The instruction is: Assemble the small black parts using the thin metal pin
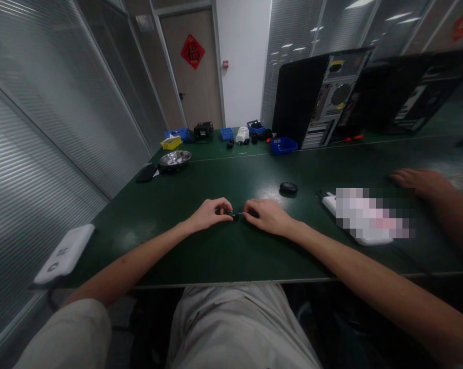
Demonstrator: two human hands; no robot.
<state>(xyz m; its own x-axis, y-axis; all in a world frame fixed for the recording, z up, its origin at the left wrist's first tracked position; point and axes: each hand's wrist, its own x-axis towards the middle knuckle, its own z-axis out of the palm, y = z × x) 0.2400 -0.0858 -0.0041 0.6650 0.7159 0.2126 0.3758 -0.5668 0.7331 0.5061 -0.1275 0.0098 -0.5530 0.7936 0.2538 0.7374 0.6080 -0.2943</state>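
My left hand [211, 214] pinches a small black part [234, 216] with a hint of green on it, just above the green tabletop. Opposite it, my right hand [268, 215] is closed around a dark-handled tool that looks like a small screwdriver [240, 213]. Its thin metal shaft points left and meets or nearly meets the black part; the exact contact is too small to tell. Fingers hide most of both items. Beyond my right hand lies a rounded black object like a computer mouse [288, 188].
A white flat box [67, 251] lies at the left edge, and a white device [373, 240], partly pixelated, at the right. Another person's hand [411, 179] rests beyond it. Farther back are a metal dish [175, 159], a blue tray [283, 145] and a computer tower [298, 102].
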